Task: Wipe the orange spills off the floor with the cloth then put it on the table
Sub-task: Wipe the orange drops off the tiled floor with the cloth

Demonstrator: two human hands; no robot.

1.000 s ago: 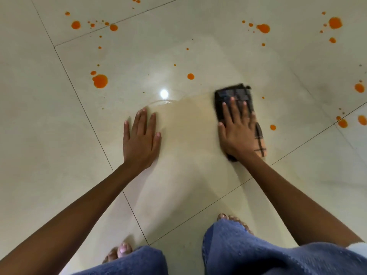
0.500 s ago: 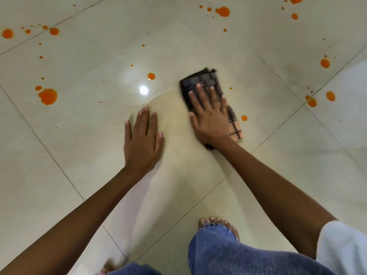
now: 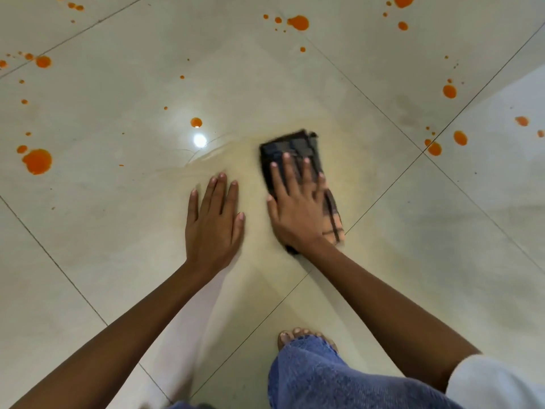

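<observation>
A folded dark checked cloth (image 3: 292, 147) with an orange-stained near end lies flat on the pale tiled floor (image 3: 413, 246). My right hand (image 3: 298, 208) presses on it with straight fingers. My left hand (image 3: 213, 219) rests flat on the floor just left of it, fingers straight. A faint yellowish wet smear (image 3: 250, 169) spreads around the cloth. Orange spills dot the floor: a big drop (image 3: 37, 161) at the left, a small one (image 3: 196, 122) ahead of my left hand, a blot (image 3: 298, 22) at the top, and drops (image 3: 434, 149) to the right. No table is in view.
My bare foot (image 3: 298, 335) and blue jeans leg (image 3: 318, 376) are at the bottom, close behind my right arm. A bright lamp reflection (image 3: 200, 140) glares on the tile. Dark grout lines (image 3: 383, 193) cross the floor diagonally.
My right hand has slid the cloth to the left, close to my left hand, over the small drop that lay at the cloth's right. The view has shifted.
</observation>
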